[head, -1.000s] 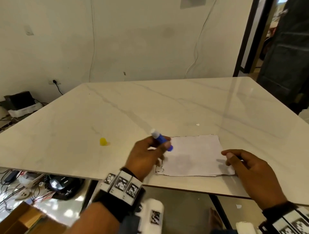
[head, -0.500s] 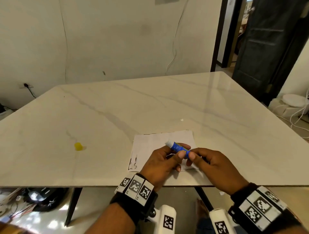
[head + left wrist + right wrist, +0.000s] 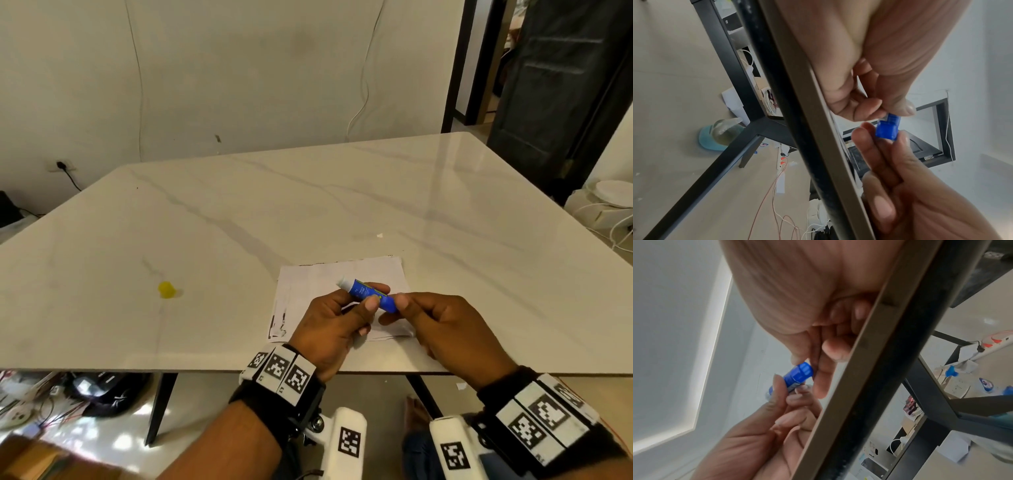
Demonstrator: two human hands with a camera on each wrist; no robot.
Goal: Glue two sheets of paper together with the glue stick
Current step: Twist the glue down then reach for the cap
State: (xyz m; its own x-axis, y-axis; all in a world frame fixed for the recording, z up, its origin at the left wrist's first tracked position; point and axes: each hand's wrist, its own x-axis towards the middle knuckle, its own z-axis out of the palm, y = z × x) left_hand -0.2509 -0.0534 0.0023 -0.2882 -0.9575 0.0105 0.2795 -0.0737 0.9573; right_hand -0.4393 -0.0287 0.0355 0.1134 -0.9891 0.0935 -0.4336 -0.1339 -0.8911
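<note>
Two white paper sheets [image 3: 329,274] lie stacked near the front edge of the marble table [image 3: 239,212]. A blue glue stick [image 3: 371,294] is held just above them, its uncapped white tip pointing up-left. My left hand [image 3: 374,296] pinches the stick's barrel between thumb and fingers. My right hand [image 3: 394,310] pinches its blue base end. In the left wrist view the left hand [image 3: 890,111] grips the glue stick [image 3: 892,119] and the right hand [image 3: 882,134] holds the ribbed base. The right wrist view shows the glue stick [image 3: 797,374] between the right hand [image 3: 811,370] and the left hand [image 3: 789,386].
A small yellow cap [image 3: 166,290] sits on the table to the left of the sheets. A tiny white scrap [image 3: 379,235] lies behind them. Both wrists hang over the table's front edge [image 3: 205,371]. Cables and clutter [image 3: 85,394] lie on the floor underneath.
A second ago the left hand alone held the stick left of the sheets while the right hand rested on the paper's right edge. Now both hands hold the stick over the sheets.
</note>
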